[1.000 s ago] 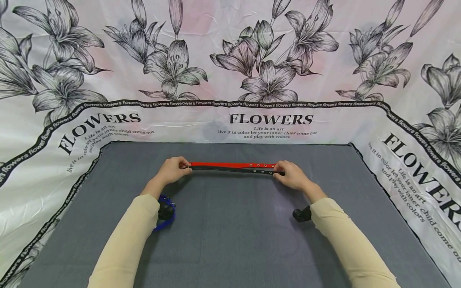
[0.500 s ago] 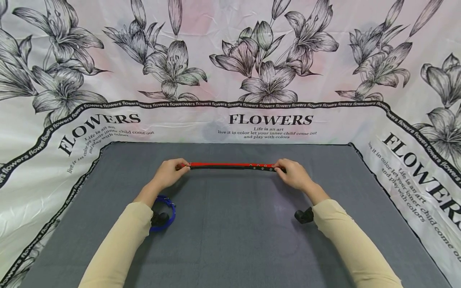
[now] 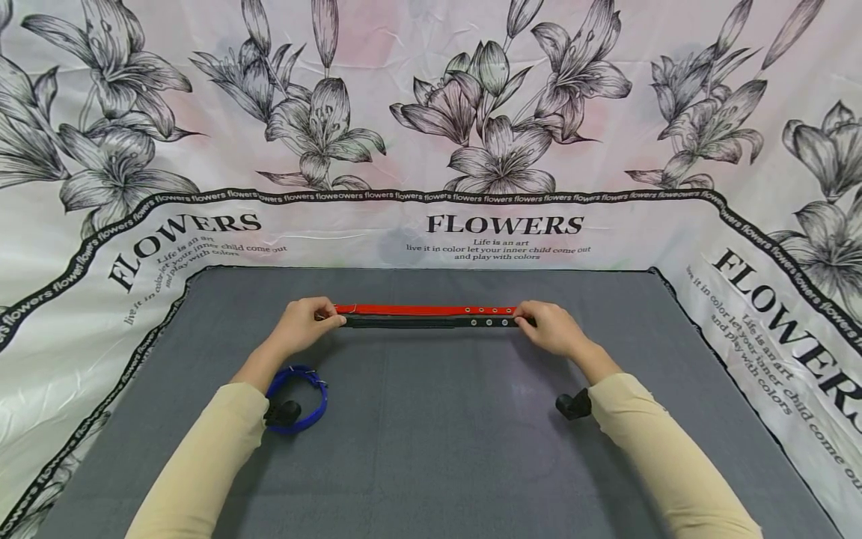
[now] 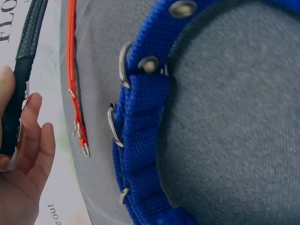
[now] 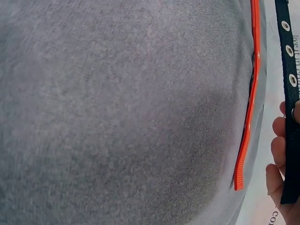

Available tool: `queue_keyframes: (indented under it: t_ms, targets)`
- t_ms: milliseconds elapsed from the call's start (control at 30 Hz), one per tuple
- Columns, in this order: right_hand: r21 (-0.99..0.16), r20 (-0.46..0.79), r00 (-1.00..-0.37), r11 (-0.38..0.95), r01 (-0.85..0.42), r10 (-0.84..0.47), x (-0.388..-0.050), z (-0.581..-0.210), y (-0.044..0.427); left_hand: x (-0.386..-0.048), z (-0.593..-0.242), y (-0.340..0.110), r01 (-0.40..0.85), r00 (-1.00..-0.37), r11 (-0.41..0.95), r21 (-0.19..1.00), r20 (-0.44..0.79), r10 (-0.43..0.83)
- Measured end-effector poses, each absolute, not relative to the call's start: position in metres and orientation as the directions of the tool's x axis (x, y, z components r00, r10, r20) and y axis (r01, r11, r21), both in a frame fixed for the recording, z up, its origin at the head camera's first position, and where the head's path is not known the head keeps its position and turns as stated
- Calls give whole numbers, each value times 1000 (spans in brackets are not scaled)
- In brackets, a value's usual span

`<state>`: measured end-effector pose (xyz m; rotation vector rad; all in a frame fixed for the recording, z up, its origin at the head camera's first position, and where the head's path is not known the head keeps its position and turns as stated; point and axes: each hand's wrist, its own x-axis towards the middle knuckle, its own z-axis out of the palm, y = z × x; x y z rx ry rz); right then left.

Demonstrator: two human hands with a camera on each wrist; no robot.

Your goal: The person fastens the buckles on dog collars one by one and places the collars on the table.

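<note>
A black dog collar [image 3: 404, 322] with a row of metal eyelets is stretched level between the two hands. My left hand [image 3: 301, 326] pinches its buckle end; in the left wrist view, the thumb and fingers [image 4: 33, 117] sit around that end. The right hand [image 3: 548, 329] grips the eyelet end, and the collar's tip [image 5: 291, 187] sticks out past the fingers in the right wrist view. Just behind, a red collar [image 3: 411, 309] lies straight on the cloth, parallel to the black one. A blue collar [image 4: 147, 126], fastened into a ring, rests near the left forearm.
Grey cloth [image 3: 431, 427] covers the table. Behind and along the sides hangs a white sheet [image 3: 364, 232] printed with flowers and lettering. Black wrist cameras [image 3: 574, 405] jut inward from both cuffs.
My left hand has moved left and the right hand barely moved. The black collar rose toward the red one, then came nearer with its flat face showing. More of the blue ring shows.
</note>
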<state>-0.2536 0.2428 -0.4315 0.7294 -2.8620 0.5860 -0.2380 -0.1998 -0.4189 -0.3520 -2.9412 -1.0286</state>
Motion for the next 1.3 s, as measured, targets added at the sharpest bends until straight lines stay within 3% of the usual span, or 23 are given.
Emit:
queue_keyframes:
  t_ms: [433,667,933,1300]
  targets:
    - [-330,204,-917,858,-393,-342,-250,-426,247,-232,-420,-210,101,-995,729,677,82,62]
    - [-529,144,-936,775,-347,-320,-250,-416,243,-231,-418,-212,15,-1000,580,814,18,1]
    - [-814,-24,-968,567,-125,-249,-252,-404,239,-228,-409,-209,-22,-997,320,947,-44,63]
    - [-914,-21,-967,397,-85,-255,-251,-400,230,-224,-403,-195,9,-999,303,953,-7,52]
